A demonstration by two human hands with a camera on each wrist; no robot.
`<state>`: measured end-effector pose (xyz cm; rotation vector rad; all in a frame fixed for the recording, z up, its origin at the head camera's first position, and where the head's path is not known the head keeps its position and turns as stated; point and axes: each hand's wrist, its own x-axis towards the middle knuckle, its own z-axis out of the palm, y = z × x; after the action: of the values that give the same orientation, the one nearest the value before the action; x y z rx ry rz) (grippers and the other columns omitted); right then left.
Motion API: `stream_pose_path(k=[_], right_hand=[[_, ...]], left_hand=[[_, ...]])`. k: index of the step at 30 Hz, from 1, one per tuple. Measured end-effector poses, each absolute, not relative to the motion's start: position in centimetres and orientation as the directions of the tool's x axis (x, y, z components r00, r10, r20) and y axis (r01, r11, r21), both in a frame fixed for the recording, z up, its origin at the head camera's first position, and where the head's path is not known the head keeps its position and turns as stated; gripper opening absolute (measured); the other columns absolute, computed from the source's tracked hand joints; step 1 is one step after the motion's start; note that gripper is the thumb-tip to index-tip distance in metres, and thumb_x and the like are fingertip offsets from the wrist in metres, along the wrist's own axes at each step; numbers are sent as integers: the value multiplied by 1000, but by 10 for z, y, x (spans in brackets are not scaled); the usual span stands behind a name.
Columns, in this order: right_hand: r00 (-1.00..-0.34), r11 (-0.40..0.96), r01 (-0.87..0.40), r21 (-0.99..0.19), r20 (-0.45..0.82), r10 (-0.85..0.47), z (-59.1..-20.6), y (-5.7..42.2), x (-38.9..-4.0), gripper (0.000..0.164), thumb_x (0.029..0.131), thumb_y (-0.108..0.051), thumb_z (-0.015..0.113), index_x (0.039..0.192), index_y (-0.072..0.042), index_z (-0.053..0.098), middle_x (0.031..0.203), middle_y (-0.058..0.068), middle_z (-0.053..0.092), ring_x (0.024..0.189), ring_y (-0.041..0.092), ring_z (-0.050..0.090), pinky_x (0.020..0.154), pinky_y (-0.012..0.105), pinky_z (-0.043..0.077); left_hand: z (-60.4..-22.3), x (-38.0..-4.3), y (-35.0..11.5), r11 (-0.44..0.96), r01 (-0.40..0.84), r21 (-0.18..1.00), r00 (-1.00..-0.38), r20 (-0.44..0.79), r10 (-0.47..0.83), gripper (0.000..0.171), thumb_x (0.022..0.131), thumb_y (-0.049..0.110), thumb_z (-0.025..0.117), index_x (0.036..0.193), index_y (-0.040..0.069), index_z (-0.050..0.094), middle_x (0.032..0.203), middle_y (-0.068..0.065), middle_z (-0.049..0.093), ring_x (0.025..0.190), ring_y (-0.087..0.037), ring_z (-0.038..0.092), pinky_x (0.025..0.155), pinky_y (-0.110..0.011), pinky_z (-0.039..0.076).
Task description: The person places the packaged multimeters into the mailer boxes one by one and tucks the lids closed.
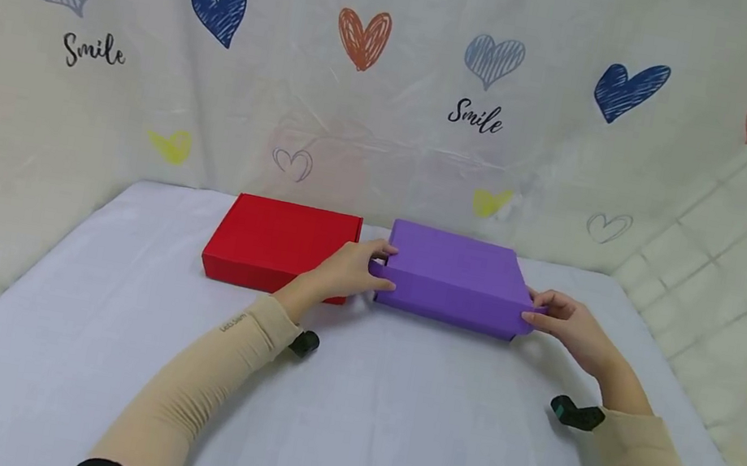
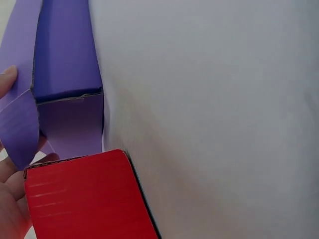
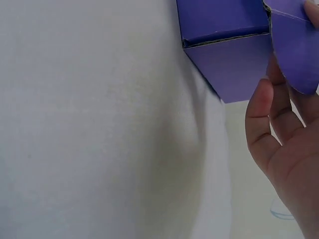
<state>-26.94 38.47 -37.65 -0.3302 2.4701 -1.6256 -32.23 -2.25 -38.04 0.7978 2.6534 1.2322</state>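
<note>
A purple cardboard box (image 1: pixel 454 259) lies on the table, its lid's front flap hanging loose over the front wall. My left hand (image 1: pixel 347 268) pinches the flap's left end, thumb in front and fingers behind the side tab. At the other end my right hand (image 1: pixel 573 326) pinches the right tab the same way. In the left wrist view the rounded tab (image 2: pixel 20 129) stands out from the box's side wall (image 2: pixel 72 124). The right wrist view has the other tab (image 3: pixel 296 55) between thumb and fingers, apart from the side wall (image 3: pixel 234 69).
A closed red cardboard box (image 1: pixel 283 239) lies just left of the purple one, partly behind my left hand. White cloth (image 1: pixel 416 422) covers the table. A pale curtain (image 1: pixel 405 131) printed with hearts hangs behind and at the sides.
</note>
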Motion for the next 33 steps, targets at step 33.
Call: stream_pose_path(k=[33], right_hand=[[-956,548,-113,-829,-61,-288,-381,388,-266,60,100,-27,69,154,-12,47,162,0,38,87,20,68,82,29,54]], left_hand=[[-379,-314,-11,667,534,519,-815,106,570,69,92,26,80,149,4,49,151,-9,53,140,-25,48,114,-39,40]])
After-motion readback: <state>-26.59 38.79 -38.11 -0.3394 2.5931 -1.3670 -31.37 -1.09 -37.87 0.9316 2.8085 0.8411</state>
